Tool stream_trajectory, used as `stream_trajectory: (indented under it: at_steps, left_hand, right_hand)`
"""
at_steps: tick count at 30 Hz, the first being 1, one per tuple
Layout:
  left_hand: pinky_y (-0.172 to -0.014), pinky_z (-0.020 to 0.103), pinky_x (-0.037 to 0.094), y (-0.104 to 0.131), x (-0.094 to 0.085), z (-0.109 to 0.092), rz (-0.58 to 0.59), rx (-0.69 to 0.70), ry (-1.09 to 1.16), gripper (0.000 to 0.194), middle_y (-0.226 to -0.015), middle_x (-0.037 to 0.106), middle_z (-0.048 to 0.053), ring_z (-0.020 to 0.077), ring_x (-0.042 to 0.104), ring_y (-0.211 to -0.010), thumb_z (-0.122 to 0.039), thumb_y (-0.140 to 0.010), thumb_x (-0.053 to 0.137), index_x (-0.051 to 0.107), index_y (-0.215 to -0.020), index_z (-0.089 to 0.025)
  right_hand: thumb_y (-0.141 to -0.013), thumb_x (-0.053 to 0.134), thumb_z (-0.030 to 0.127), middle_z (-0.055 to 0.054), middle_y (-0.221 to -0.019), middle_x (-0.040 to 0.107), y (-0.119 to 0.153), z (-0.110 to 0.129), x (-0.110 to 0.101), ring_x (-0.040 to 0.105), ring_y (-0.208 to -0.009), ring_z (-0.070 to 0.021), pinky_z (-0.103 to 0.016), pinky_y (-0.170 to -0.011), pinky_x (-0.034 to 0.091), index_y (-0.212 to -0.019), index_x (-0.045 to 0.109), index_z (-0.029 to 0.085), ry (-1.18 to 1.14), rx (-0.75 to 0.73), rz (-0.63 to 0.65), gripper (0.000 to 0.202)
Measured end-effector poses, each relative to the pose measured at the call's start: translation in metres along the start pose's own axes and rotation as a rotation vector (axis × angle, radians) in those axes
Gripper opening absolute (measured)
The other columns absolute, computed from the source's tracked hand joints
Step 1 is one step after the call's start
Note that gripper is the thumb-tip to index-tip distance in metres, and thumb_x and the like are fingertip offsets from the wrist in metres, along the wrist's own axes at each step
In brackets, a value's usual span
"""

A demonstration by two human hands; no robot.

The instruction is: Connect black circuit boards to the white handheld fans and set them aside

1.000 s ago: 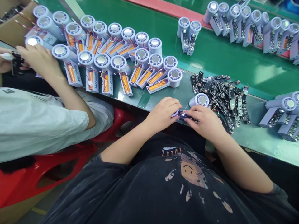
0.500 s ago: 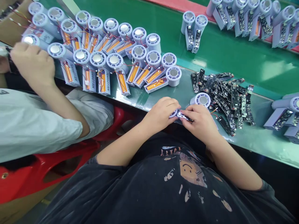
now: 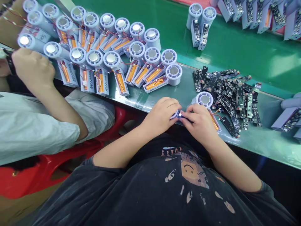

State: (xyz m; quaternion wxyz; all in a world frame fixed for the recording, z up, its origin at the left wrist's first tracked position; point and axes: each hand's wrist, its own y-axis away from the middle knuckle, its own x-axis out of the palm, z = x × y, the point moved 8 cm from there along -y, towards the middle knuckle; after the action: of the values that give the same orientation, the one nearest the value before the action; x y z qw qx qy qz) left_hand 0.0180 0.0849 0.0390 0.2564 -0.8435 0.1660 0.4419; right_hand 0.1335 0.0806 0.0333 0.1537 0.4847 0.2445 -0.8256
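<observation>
Left hand grasping a lilac handheld fan, mostly covered by the fingers; right hand pinching a small circuit board against it. Fan and board sit between the two hands, at the near edge of the desk. Second fan just beyond right hand, orange battery partly visible. Loose circuit boards piled to its right, spread back from that edge.

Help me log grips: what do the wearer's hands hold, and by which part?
The left hand grips a lilac fan by its round head; the right hand holds a circuit board, exact spot hidden.
</observation>
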Motion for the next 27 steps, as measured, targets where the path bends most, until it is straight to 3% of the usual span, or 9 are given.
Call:
stream_trajectory:
  at_steps: [4, 9, 13, 16, 18, 21, 24, 27]
  left_hand:
    - [-0.1, 0.045, 0.047, -0.001, 0.0, -0.001, 0.051, -0.036, -0.026, 0.021, -0.113, 0.066, 0.009, 0.026, 0.058, -0.105, -0.021, -0.084, 0.065, 0.066, -0.104, -0.017]
    - [-0.099, 0.047, 0.048, -0.002, 0.001, -0.003, 0.116, -0.078, -0.05, 0.021, -0.117, 0.065, 0.009, 0.0273, 0.056, -0.108, -0.025, -0.087, 0.063, 0.069, -0.105, -0.018]
    - [-0.098, 0.048, 0.049, -0.005, 0.003, -0.007, 0.14, -0.069, -0.101, 0.018, -0.117, 0.065, 0.011, 0.0288, 0.056, -0.108, -0.025, -0.089, 0.061, 0.069, -0.104, -0.017]
    - [-0.103, 0.05, 0.047, -0.006, 0.002, -0.009, 0.15, -0.062, -0.091, 0.026, -0.123, 0.063, 0.013, 0.0299, 0.056, -0.114, -0.023, -0.09, 0.06, 0.066, -0.115, -0.015]
    - [-0.109, 0.054, 0.041, -0.003, -0.002, -0.011, 0.126, -0.05, -0.119, 0.032, -0.132, 0.06, 0.014, 0.032, 0.053, -0.123, -0.022, -0.09, 0.061, 0.063, -0.121, -0.017]
    - [-0.111, 0.058, 0.037, 0.006, -0.016, -0.024, 0.04, 0.004, -0.271, 0.026, -0.135, 0.059, 0.012, 0.0351, 0.05, -0.13, -0.023, -0.089, 0.063, 0.065, -0.115, -0.022]
    - [-0.085, 0.045, 0.053, 0.02, -0.028, -0.045, -0.023, 0.049, -0.43, 0.02, -0.104, 0.069, 0.011, 0.029, 0.064, -0.097, -0.027, -0.089, 0.063, 0.067, -0.107, -0.019]
    - [-0.056, 0.034, 0.048, 0.031, -0.018, -0.058, 0.142, 0.038, -0.435, 0.028, -0.073, 0.066, 0.005, 0.0203, 0.061, -0.064, -0.029, -0.093, 0.055, 0.064, -0.114, -0.013]
  right_hand:
    - [-0.091, 0.062, 0.029, -0.009, -0.1, 0.067, 0.004, 0.0, -0.002, 0.059, -0.092, -0.0244, -0.04, -0.083, 0.045, -0.105, 0.073, 0.022, -0.031, 0.013, 0.031, 0.02]
    - [-0.09, 0.062, 0.031, -0.013, -0.118, 0.065, 0.016, -0.003, -0.019, 0.059, -0.108, -0.0281, -0.045, -0.093, 0.046, -0.126, 0.062, 0.019, -0.054, 0.017, 0.046, 0.037]
    - [-0.092, 0.06, 0.032, -0.012, -0.11, 0.068, 0.022, -0.006, -0.021, 0.06, -0.101, -0.0285, -0.044, -0.088, 0.045, -0.119, 0.066, 0.017, 0.083, 0.026, 0.116, 0.031]
    - [-0.095, 0.057, 0.031, -0.01, -0.105, 0.071, 0.023, -0.009, -0.018, 0.06, -0.096, -0.0266, -0.042, -0.085, 0.044, -0.115, 0.068, 0.019, 0.117, 0.039, 0.127, 0.026]
    - [-0.095, 0.057, 0.031, -0.009, -0.103, 0.071, 0.022, -0.01, -0.016, 0.059, -0.096, -0.0261, -0.041, -0.084, 0.042, -0.113, 0.069, 0.02, 0.107, 0.048, 0.111, 0.025]
    - [-0.093, 0.058, 0.031, -0.009, -0.101, 0.071, 0.022, -0.012, -0.016, 0.059, -0.096, -0.0265, -0.041, -0.084, 0.042, -0.111, 0.07, 0.019, 0.079, 0.05, 0.08, 0.024]
    - [-0.092, 0.059, 0.03, -0.008, -0.101, 0.071, 0.022, -0.013, -0.015, 0.059, -0.096, -0.0262, -0.041, -0.086, 0.041, -0.108, 0.07, 0.021, 0.053, 0.055, 0.069, 0.022]
    - [-0.092, 0.059, 0.029, -0.007, -0.099, 0.071, 0.024, -0.013, -0.014, 0.058, -0.096, -0.0257, -0.041, -0.086, 0.04, -0.107, 0.071, 0.023, 0.033, 0.06, 0.052, 0.02]
